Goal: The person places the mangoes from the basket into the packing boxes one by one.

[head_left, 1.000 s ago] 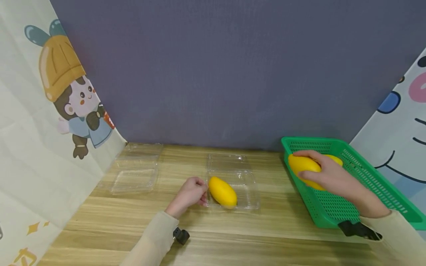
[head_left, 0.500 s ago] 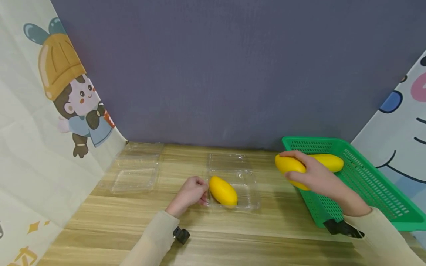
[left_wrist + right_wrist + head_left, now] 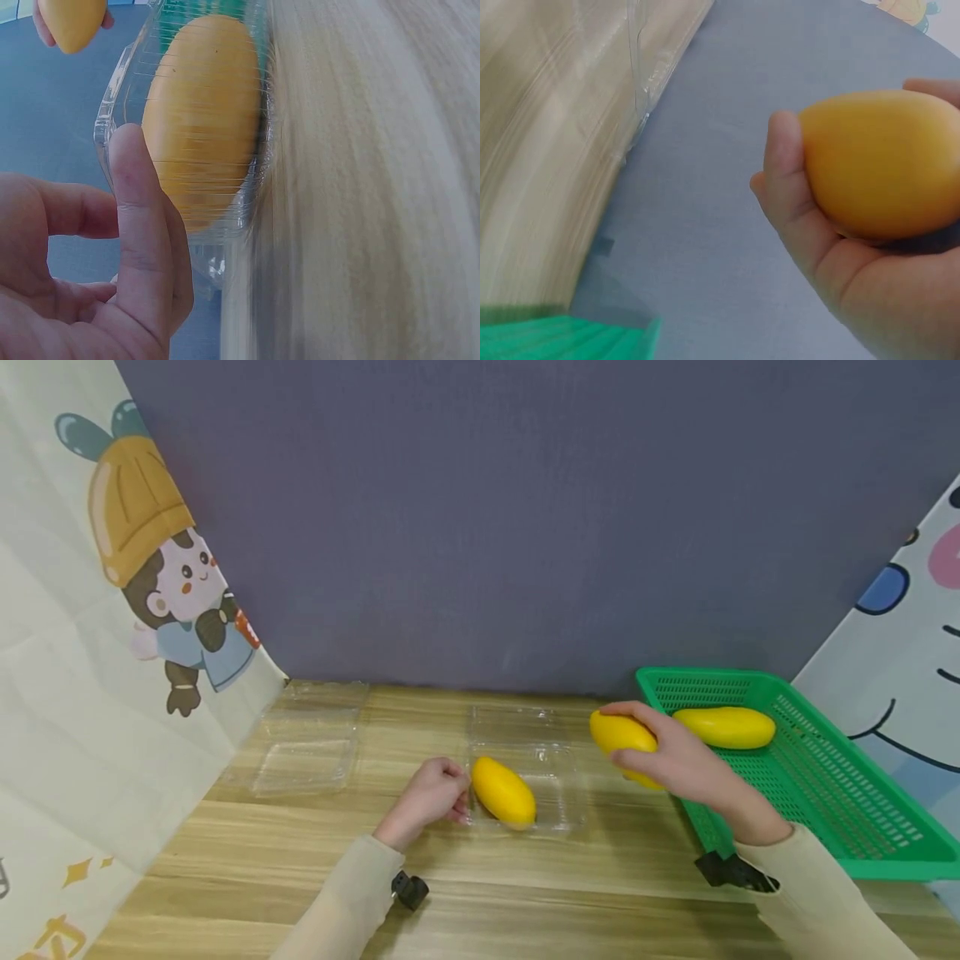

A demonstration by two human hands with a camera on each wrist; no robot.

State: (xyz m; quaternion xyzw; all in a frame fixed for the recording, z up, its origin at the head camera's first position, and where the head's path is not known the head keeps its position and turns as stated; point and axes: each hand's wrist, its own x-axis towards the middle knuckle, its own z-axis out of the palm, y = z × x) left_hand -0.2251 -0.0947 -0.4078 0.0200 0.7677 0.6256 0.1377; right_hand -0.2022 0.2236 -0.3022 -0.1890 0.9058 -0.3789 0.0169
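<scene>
At the left rim of a clear plastic clamshell box (image 3: 555, 789), my left hand (image 3: 431, 797) pinches the edge between thumb and fingers. One yellow mango (image 3: 504, 793) lies slanted in the left part of that box; the left wrist view shows the mango (image 3: 206, 112) through the ribbed wall. My right hand (image 3: 675, 756) grips a second mango (image 3: 622, 739), held up between the box and the green basket (image 3: 847, 777). Fingers and thumb wrap around this mango (image 3: 885, 165) in the right wrist view. A third mango (image 3: 726, 727) lies in the basket's far end.
Another clear clamshell box (image 3: 303, 764) stands with its lid raised at the left of the wooden table (image 3: 487, 910). A grey panel (image 3: 480, 527) closes off the back, and printed cloths (image 3: 60, 693) hang at both sides.
The right hand has lifted its mango out over the basket's left rim and moved left toward the box, uncovering the mango left in the basket. The left hand has stayed put.
</scene>
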